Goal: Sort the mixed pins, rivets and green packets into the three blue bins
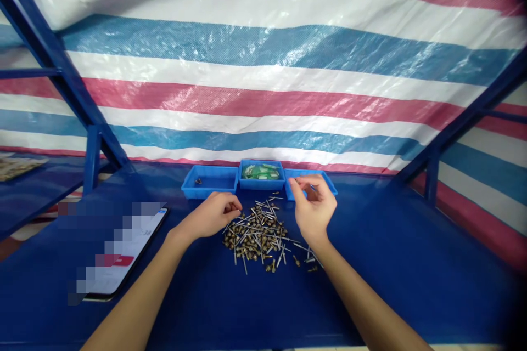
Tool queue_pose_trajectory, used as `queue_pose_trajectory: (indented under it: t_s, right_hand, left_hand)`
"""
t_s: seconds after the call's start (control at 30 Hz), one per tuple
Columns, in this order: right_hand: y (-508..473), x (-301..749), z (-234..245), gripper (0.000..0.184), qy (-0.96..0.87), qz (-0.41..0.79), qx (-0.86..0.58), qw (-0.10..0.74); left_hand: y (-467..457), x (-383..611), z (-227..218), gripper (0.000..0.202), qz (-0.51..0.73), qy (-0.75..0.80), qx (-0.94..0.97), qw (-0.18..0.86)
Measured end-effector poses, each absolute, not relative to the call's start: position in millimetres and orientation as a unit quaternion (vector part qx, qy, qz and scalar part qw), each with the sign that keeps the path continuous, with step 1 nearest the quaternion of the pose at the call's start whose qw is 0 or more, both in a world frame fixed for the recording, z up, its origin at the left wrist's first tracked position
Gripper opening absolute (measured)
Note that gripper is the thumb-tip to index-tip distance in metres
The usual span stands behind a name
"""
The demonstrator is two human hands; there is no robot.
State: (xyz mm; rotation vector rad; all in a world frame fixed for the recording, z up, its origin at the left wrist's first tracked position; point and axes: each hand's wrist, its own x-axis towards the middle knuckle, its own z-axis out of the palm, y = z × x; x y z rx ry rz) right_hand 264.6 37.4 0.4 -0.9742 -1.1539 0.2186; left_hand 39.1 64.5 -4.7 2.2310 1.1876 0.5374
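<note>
A loose pile of small brass-coloured fittings and thin silver pins, like rivets (257,233), lies on the blue table. My left hand (214,213) hovers at the pile's upper left edge, fingers curled with thumb and fingertips together. Whatever is between them is too small to make out. My right hand (315,205) is raised in front of the right blue bin (329,180), thumb and forefinger pinched. A tiny dark bit shows at those fingertips, its kind unclear. The right bin's inside is mostly hidden behind this hand.
The left blue bin (209,193) holds a few small pieces. Green packets (260,171) fill the middle blue bin (262,183). A phone (127,255), partly pixelated, lies at left. Blue metal posts (68,79) and a striped tarp (263,104) enclose the table.
</note>
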Motion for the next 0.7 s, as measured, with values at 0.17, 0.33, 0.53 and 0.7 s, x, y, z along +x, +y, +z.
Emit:
queue_pose_trajectory:
  t_s: [0.17,0.33,0.53,0.7]
  right_hand:
    - [65.1,228.6,20.2,0.012,-0.471,0.142,-0.442,0.75]
    - [99.8,214.4,21.6,0.011,-0.645,0.274,-0.406,0.587]
    - [103.0,247.3,9.4,0.009,-0.663,0.282,-0.425,0.548]
    - [75.9,280.3,-11.3,0.011,-0.718,0.263,-0.461,0.451]
  left_hand:
    - [56.3,51.8,-2.4,0.017,0.228,0.399,0.831,0.315]
    - [55.1,54.8,-2.6,0.017,0.246,0.39,0.812,0.36]
    - [55.5,56.8,-0.8,0.016,0.302,0.393,0.782,0.379]
    - [54.0,59.1,3.3,0.015,0.341,0.358,0.73,0.472]
